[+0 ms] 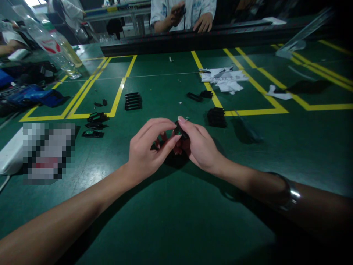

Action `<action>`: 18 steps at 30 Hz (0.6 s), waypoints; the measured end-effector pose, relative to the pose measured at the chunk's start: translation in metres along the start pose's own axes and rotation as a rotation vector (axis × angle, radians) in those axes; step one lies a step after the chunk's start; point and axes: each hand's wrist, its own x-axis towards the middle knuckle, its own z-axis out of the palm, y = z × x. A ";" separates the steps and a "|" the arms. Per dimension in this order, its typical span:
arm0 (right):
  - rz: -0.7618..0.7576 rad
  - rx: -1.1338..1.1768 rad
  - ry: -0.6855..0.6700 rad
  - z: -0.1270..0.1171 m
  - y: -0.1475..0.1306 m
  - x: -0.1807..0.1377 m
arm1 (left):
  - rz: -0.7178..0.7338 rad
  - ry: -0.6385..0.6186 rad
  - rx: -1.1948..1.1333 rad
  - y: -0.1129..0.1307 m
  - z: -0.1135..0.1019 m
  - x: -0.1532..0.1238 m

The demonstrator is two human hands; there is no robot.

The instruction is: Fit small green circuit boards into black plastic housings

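Both hands meet over the middle of the green table (176, 213), around one small black part (182, 131) with a hint of green on it. My left hand (150, 147) pinches its left side between thumb and fingertips. My right hand (200, 145) grips the other side, thumb on top and fingers curled beneath. Most of the part is covered by fingers, so its exact kind cannot be made out. Beyond the hands lie a row of black strip-like parts (132, 101), a black stack (216, 117) and a loose black piece (194, 97). Several black parts with green (93, 134) sit at the left.
Bottles (62, 55), blue tools (35, 95), a white box (13, 154) and a pixelated flat object (51, 152) stand or lie left. Crumpled paper (224, 77) and a clear plastic piece (246, 127) are right. Across a dark rail (171, 40), another person's hands (204, 23) show.
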 end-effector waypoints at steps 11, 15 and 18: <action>0.009 0.004 -0.006 0.000 0.000 0.000 | -0.037 -0.013 -0.029 0.000 0.000 0.000; 0.022 0.011 -0.029 0.000 0.000 0.000 | -0.038 -0.020 -0.023 0.000 0.000 0.000; 0.034 0.000 -0.028 0.000 0.001 0.000 | -0.048 -0.016 -0.013 0.000 0.000 0.000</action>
